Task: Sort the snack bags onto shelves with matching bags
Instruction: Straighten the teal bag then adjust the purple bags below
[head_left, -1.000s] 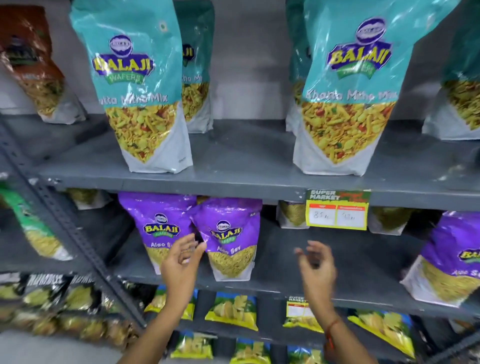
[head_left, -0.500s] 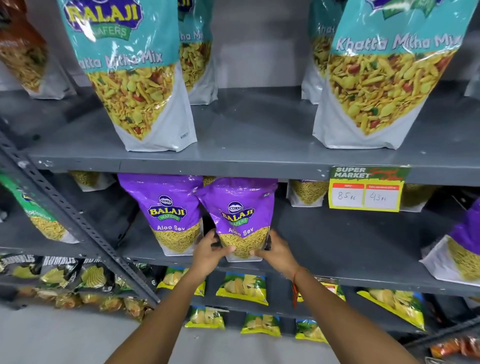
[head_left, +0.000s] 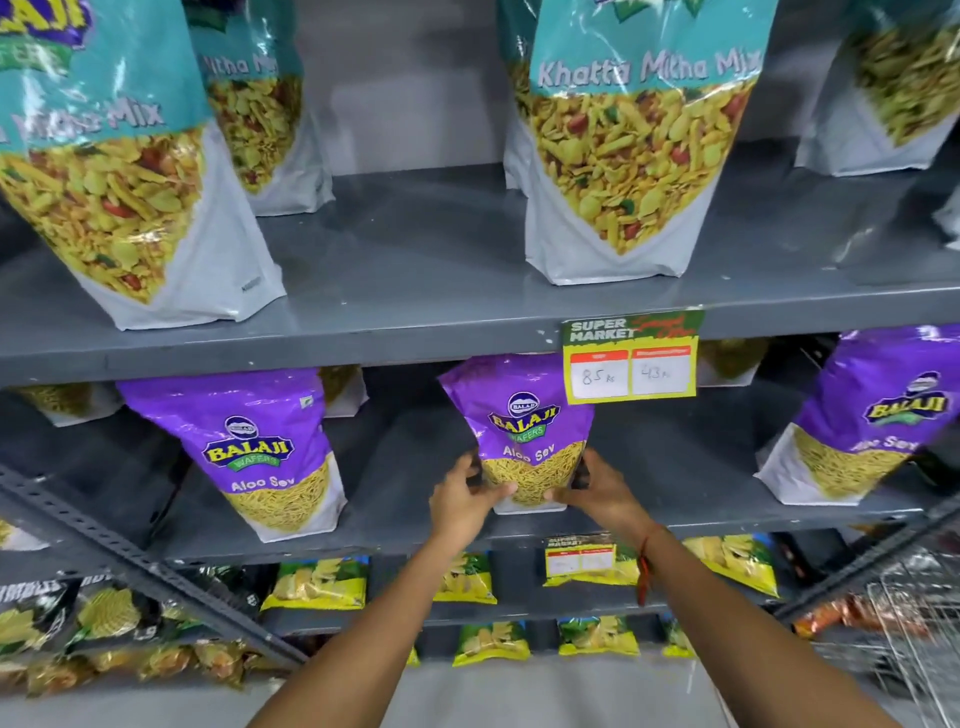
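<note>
On the middle shelf (head_left: 675, 499) of a grey metal rack, I grasp a purple Aloo Sev bag (head_left: 524, 431) at its base, my left hand (head_left: 467, 501) wrapped round its lower left corner and my right hand (head_left: 597, 491) clasping its lower right, thumbs pressed on the front panel. The bag stands upright, between a matching purple bag (head_left: 260, 447) well apart at left and another (head_left: 872, 415) at far right, partly under a yellow price tag (head_left: 631, 361) clipped to the shelf above. To finish this step well, I judge the bag should be seated flat on its gusset, faced forward and kept in line with its neighbours before I let go; a slanted base would likely tip it. The pouch is glossy, crinkled film, soft at the sides, with a pale bottom and a printed panel of thin yellow strands. Above stand taller teal Khatta Mitha Mix bags (head_left: 639, 135), equally shiny.
</note>
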